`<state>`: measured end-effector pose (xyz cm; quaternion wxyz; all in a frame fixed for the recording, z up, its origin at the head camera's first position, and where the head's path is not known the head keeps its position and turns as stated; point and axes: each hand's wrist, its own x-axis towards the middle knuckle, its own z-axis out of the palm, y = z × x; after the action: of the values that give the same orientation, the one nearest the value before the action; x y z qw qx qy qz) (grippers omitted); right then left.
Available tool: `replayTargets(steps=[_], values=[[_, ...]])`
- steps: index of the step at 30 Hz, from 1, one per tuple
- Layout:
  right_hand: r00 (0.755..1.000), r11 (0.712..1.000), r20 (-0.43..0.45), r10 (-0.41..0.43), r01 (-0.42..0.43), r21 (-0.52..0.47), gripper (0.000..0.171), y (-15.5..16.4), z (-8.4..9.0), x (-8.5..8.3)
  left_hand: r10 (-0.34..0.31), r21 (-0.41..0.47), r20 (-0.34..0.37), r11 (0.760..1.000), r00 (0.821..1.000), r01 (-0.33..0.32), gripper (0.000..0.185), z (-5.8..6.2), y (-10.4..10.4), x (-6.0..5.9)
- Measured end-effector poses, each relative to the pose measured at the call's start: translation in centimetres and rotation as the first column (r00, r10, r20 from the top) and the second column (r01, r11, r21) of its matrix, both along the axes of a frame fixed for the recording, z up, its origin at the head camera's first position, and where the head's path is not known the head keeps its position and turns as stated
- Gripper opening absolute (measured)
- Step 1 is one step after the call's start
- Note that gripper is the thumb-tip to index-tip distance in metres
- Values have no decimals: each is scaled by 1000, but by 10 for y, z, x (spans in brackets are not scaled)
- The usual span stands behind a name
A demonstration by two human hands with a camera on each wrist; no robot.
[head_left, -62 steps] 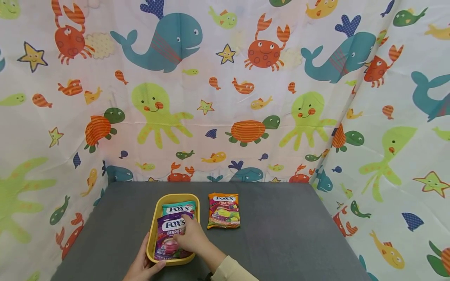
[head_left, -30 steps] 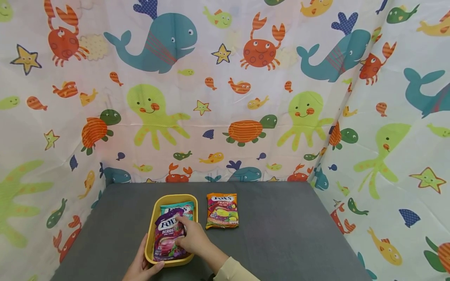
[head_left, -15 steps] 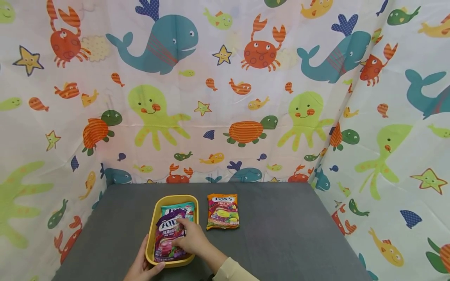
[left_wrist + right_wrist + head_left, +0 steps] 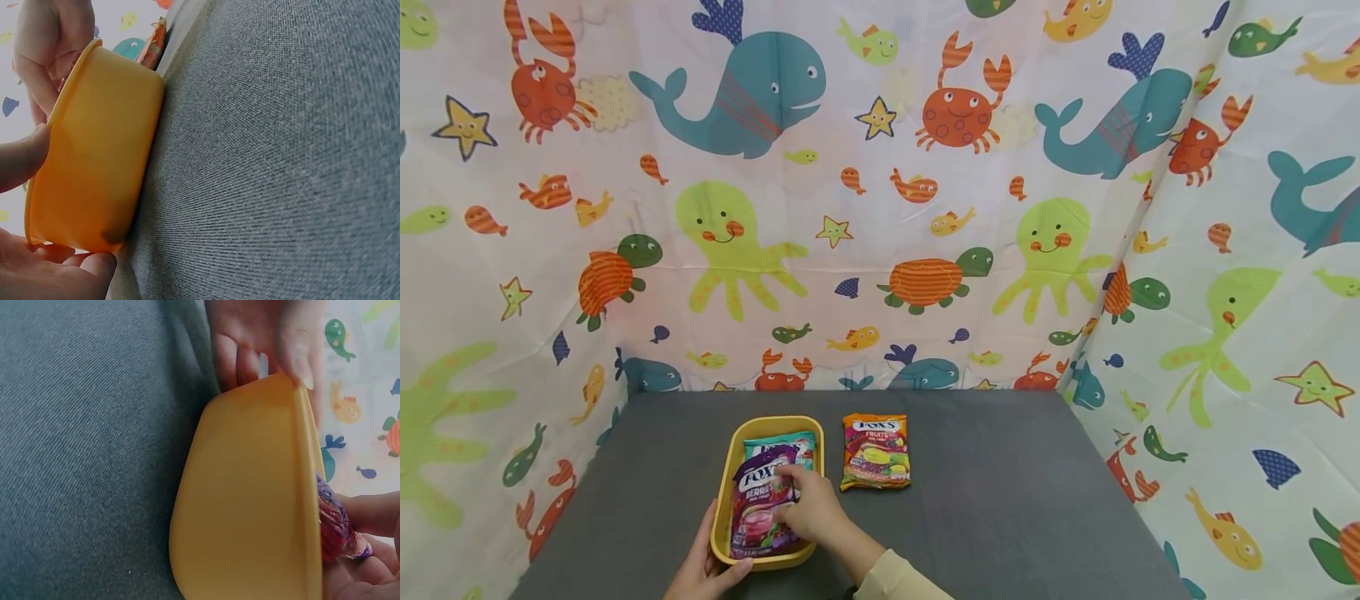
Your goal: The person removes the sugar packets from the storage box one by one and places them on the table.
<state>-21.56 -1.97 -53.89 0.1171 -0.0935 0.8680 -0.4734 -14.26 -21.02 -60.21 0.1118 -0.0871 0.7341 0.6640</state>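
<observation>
A yellow plastic tub (image 4: 775, 564) stands on the grey cloth, holding a purple Fox's Berries candy bag (image 4: 752, 521) on top of a teal Fox's candy bag (image 4: 782, 440). My left hand (image 4: 703, 567) grips the tub's near left corner, thumb on the rim and fingers around the outside, as the left wrist view shows too. Inside the tub my right hand (image 4: 812, 504) pinches the right side of the purple bag. In the right wrist view, part of that purple bag (image 4: 332, 528) bulges between thumb and fingers above the rim. The lower teal bag is mostly covered.
An orange Fox's Fruits candy bag (image 4: 876, 454) lies flat to the right of the tub. Grey cloth (image 4: 992, 492) covers the table. White curtains (image 4: 865, 200) printed with sea animals hang at the back and both sides.
The purple bag has shifted and tilted slightly leftward in the tub, its top now creased, with my right hand still at its side. My left hand keeps its grip on the tub.
</observation>
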Motion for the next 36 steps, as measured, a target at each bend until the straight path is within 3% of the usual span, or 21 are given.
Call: replayTargets(steps=[19,25,31,36], values=[[999,987,42,-29,35,-154,59,12,3,-4,9,25,-3,1000,1000,-9,120,-3,-2,-1],[994,959,109,7,25,-282,61,22,6,-6,9,15,0,1000,1000,-9,119,-3,-1,-2],[991,937,132,-5,51,-344,60,28,1,-8,20,18,-6,1000,1000,-20,121,-4,0,-3],[981,897,194,14,73,-435,59,34,3,-9,29,14,-16,999,999,-29,121,-5,1,-2]])
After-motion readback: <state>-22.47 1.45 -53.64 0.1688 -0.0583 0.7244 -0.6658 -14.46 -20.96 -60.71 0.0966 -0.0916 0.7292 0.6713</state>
